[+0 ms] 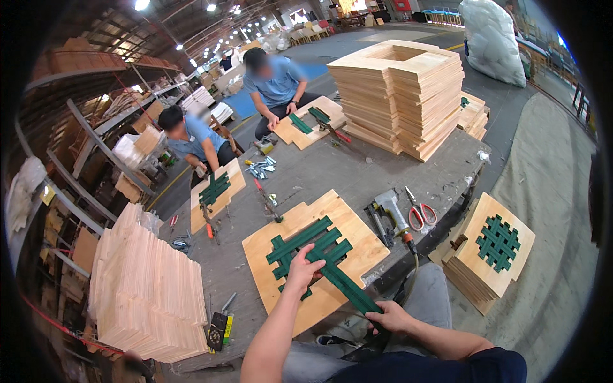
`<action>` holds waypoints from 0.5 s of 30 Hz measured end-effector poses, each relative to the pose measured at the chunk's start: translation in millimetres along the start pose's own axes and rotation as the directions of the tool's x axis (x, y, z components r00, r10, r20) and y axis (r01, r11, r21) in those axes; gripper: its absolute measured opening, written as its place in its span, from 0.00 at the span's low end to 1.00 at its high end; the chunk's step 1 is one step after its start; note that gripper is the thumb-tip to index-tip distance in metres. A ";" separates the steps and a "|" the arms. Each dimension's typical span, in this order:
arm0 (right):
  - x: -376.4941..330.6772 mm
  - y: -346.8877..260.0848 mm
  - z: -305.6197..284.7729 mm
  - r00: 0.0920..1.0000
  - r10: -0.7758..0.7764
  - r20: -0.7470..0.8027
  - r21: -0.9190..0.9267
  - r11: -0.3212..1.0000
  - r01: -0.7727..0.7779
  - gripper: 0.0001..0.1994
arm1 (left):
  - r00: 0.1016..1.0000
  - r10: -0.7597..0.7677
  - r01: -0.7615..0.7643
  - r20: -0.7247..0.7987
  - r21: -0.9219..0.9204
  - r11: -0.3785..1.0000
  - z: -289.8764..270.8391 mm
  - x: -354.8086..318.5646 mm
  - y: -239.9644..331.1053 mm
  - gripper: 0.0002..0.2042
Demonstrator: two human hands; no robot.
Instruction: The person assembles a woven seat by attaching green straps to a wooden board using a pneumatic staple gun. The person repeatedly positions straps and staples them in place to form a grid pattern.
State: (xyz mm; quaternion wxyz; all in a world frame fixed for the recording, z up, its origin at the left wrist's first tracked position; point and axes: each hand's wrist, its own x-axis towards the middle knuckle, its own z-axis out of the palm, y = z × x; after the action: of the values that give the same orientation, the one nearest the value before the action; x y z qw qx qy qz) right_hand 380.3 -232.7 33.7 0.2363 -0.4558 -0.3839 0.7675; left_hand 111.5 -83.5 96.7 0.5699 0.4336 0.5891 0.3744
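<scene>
Webbing [348,285], a dark green strip, is running slantwise between the person's two hands. The right hand [391,317], nearest the body, is holding the strip's lower end in closed fingers. The left hand [302,270] is resting farther up, thumb and forefinger sitting narrowly about the upper end; whether they are pinching it or only pressing, I cannot tell. Beneath it, a plywood board [364,246] is lying at the near edge of a grey worktable [332,163], with green bands [306,239] crossing over its cutout.

Reading the clock from that board, a stack of pale wooden panels [153,287] is standing at nine, and a lower stack [476,281] is standing at three, its top panel bearing a green lattice [498,242]. A staple gun [388,205] is lying at two, with red-handled scissors [421,217] just beside it. Blue-silver strips [260,167] are scattering at eleven.

Farther off, one co-worker [207,137] is sitting between ten and eleven and another [281,80] near twelve, each handling a similar board. A tall stack of notched panels [424,102] is rising at one, and a bulky white bag [491,45] is standing beyond.
</scene>
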 end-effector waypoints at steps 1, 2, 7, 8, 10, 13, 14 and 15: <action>-0.5 2.7 -3.3 1.000 0.017 -0.020 -0.001 1.000 -0.017 0.10 | 0.999 -0.029 0.026 0.029 0.081 0.996 3.7 13.2 1.6 0.32; -0.8 5.3 -6.5 0.999 0.033 -0.036 -0.021 0.999 -0.034 0.11 | 0.997 -0.059 0.050 0.054 0.162 0.985 6.9 23.0 1.3 0.31; 6.6 14.8 -16.7 0.892 -0.390 -0.228 -0.625 0.761 0.173 0.15 | 0.997 0.066 -0.069 0.024 0.524 0.849 12.8 57.4 -20.8 0.15; 7.1 16.2 -15.9 0.779 -0.597 -0.193 -0.822 0.531 0.204 0.16 | 0.991 0.131 -0.111 0.012 0.612 0.783 13.2 59.0 -25.7 0.14; 11.8 -6.2 -8.0 0.708 -0.679 -0.195 -0.802 0.526 0.283 0.23 | 0.977 0.215 -0.151 -0.003 0.701 0.697 17.1 60.6 -30.7 0.15; 37.6 -46.6 20.5 0.904 -0.397 -0.160 -0.331 0.884 0.330 0.30 | 0.966 0.255 -0.159 -0.028 0.716 0.679 20.2 60.0 -32.5 0.16; 57.4 -53.1 29.6 0.955 -0.276 -0.106 -0.053 0.961 0.271 0.33 | 0.966 0.259 -0.165 -0.025 0.709 0.686 22.4 61.1 -31.4 0.16; 75.5 -59.9 37.0 0.985 -0.171 -0.011 0.220 0.961 0.169 0.36 | 0.964 0.264 -0.168 -0.030 0.701 0.693 22.7 62.2 -30.9 0.16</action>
State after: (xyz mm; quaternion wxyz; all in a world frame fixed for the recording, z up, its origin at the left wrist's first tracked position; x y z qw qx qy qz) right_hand 312.8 -157.2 53.5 0.3487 -0.3892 -0.3351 0.7840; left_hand 133.1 -37.1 44.7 0.2792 0.6562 0.6661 0.2185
